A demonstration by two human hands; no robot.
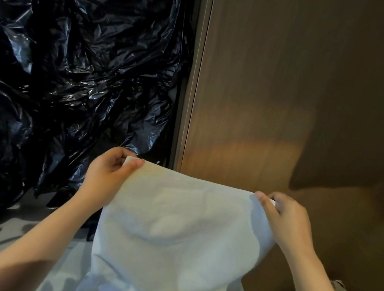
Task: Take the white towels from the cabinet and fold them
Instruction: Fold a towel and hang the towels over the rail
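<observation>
Well below the middle of the view, at 6 o'clock, a white towel [177, 227] is held up and spread wide between two bare hands. Its cloth looks soft and faintly napped, matte, with shallow rounded bulges across the face. The upper edge runs nearly straight, sloping down slightly from 8 o'clock toward 4 o'clock. The lower part drops out of the bottom of the picture, so where it ends cannot be told.

The left hand [111, 169], at 8 o'clock, pinches the upper left corner. The thumb lies flat on the near face and the fingers curl round behind the hem. The right hand [285, 218], at 4 o'clock, grips the upper right corner the same way, thumb tip on the front and fingers folded behind. Both forearms are bare.

Behind the towel, from 9 to 11 o'clock, hangs crumpled black plastic sheeting [76, 60], glossy and sharply creased. A narrow grey frame strip [193, 85] stands upright at 12 o'clock. To its right, from 1 to 3 o'clock, is a flat brown wooden panel [313, 75] with fine vertical grain. A grey floor [8, 237] shows at 7 o'clock.
</observation>
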